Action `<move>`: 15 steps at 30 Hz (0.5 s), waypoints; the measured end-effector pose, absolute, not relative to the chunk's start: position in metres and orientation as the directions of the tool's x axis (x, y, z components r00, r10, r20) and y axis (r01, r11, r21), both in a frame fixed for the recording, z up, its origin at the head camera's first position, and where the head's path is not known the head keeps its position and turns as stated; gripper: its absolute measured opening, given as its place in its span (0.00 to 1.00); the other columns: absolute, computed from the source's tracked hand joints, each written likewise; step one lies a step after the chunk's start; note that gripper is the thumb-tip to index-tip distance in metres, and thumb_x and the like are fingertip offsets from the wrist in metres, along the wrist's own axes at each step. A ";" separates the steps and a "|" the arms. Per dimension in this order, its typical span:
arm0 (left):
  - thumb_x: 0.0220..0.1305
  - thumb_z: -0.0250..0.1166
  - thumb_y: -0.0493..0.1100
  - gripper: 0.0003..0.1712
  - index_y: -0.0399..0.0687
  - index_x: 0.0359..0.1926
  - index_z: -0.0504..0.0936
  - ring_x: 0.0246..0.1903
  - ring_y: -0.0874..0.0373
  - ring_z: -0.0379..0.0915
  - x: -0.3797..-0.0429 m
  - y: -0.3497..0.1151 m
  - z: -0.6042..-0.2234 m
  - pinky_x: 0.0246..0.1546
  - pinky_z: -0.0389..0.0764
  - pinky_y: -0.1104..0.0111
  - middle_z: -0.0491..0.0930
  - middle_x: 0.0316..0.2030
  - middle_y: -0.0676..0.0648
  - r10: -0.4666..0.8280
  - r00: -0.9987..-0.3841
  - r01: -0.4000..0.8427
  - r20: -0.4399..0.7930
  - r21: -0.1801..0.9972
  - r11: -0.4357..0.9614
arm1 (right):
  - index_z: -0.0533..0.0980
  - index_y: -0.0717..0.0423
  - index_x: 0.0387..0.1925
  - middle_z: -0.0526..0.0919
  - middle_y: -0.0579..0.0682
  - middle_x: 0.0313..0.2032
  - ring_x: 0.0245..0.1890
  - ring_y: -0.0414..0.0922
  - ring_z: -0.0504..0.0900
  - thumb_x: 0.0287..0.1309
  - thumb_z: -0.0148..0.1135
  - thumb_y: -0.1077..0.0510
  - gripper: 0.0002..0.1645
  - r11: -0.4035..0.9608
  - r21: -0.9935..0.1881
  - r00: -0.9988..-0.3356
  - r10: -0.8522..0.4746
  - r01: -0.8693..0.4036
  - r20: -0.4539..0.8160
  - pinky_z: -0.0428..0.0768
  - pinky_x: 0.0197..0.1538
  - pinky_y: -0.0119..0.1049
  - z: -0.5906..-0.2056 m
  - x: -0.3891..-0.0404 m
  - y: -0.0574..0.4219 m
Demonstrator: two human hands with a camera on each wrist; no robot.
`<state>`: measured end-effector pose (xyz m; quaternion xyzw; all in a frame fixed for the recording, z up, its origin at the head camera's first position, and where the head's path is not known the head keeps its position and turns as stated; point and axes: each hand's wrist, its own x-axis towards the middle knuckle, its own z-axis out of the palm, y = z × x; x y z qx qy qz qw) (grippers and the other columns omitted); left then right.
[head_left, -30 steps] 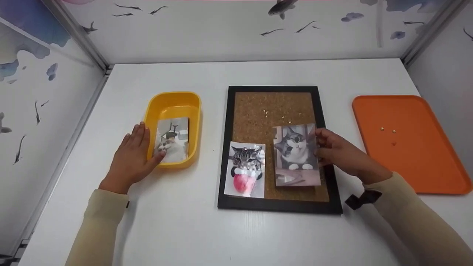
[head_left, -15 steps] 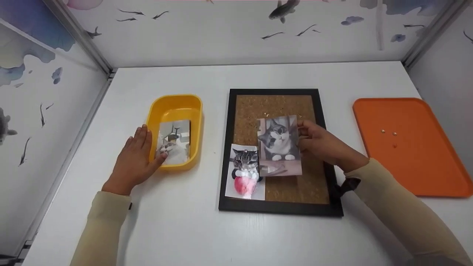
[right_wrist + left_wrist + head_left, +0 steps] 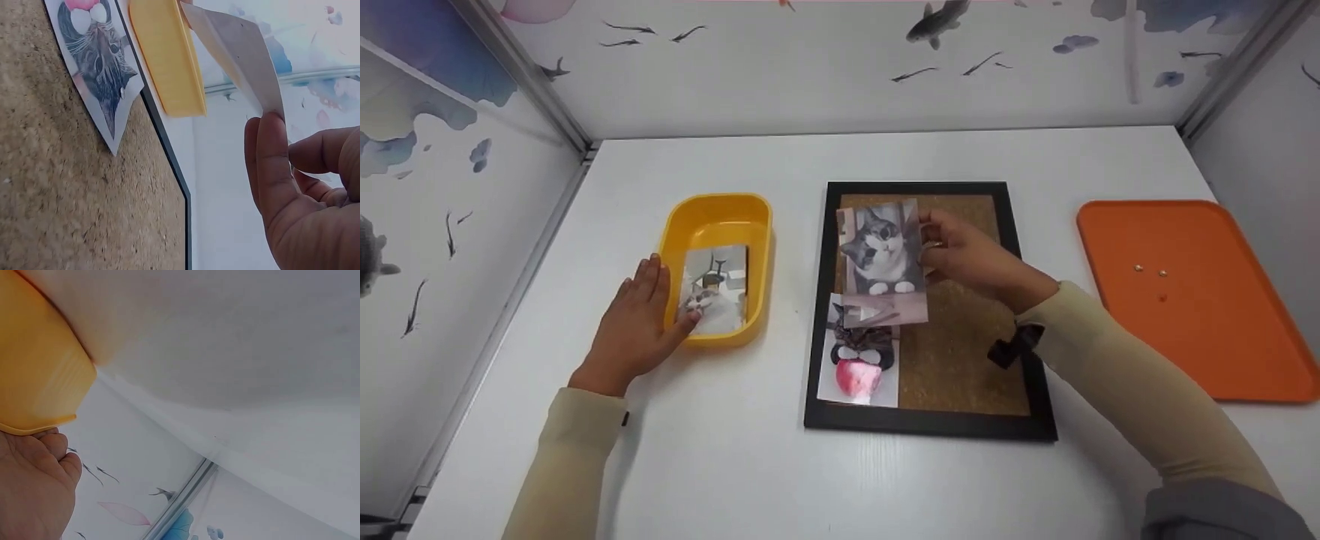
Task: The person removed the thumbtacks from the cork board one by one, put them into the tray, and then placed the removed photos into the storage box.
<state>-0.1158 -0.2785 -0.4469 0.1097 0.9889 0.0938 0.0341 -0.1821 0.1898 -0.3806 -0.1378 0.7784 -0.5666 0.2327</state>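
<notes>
My right hand (image 3: 979,259) pinches a photo of a grey-and-white cat (image 3: 883,262) by its right edge. In the right wrist view, the photo's pale back (image 3: 242,53) shows between thumb and fingers, lifted off the cork board (image 3: 964,360). In the head view it overlaps the top of a tabby-cat photo (image 3: 859,379), which lies at the board's lower left with a pin near its top edge. My left hand (image 3: 634,330) rests against the left side of a yellow tub (image 3: 765,225), fingers straight, thumb over the rim. Inside the tub lies another cat photo (image 3: 714,289).
An orange tray (image 3: 1207,337) lies at the right, bearing a few small pins (image 3: 1138,268). The board's black frame (image 3: 930,429) edges the cork. Patterned white panels (image 3: 810,75) enclose the white table (image 3: 720,450) at the back and sides.
My right hand has carried the grey-and-white cat photo leftward and up over the board, from its right side to above the tabby photo. The left hand has stayed at the tub.
</notes>
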 end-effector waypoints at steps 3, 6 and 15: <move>0.72 0.44 0.69 0.54 0.31 0.76 0.40 0.76 0.42 0.29 -0.116 -0.278 -0.446 0.73 0.37 0.49 0.35 0.77 0.35 0.220 -0.975 0.208 -0.039 0.202 0.957 | 0.61 0.48 0.67 0.73 0.55 0.58 0.54 0.54 0.77 0.70 0.50 0.65 0.27 0.317 -0.948 -0.836 -0.509 0.040 -0.206 0.82 0.48 0.49 -0.380 -0.182 0.177; 0.72 0.45 0.68 0.53 0.32 0.76 0.39 0.76 0.42 0.29 -0.117 -0.278 -0.446 0.73 0.35 0.49 0.35 0.77 0.36 0.218 -0.975 0.205 -0.041 0.205 0.957 | 0.61 0.47 0.68 0.73 0.55 0.58 0.53 0.54 0.78 0.70 0.51 0.64 0.28 0.311 -0.950 -0.828 -0.524 0.032 -0.200 0.83 0.48 0.48 -0.379 -0.180 0.164; 0.72 0.44 0.69 0.54 0.32 0.76 0.39 0.76 0.41 0.29 -0.116 -0.279 -0.446 0.73 0.35 0.49 0.35 0.77 0.35 0.220 -0.974 0.207 -0.046 0.205 0.957 | 0.63 0.49 0.66 0.74 0.54 0.56 0.51 0.53 0.80 0.70 0.53 0.63 0.25 0.258 -0.965 -0.837 -0.519 0.038 -0.172 0.84 0.47 0.46 -0.375 -0.183 0.132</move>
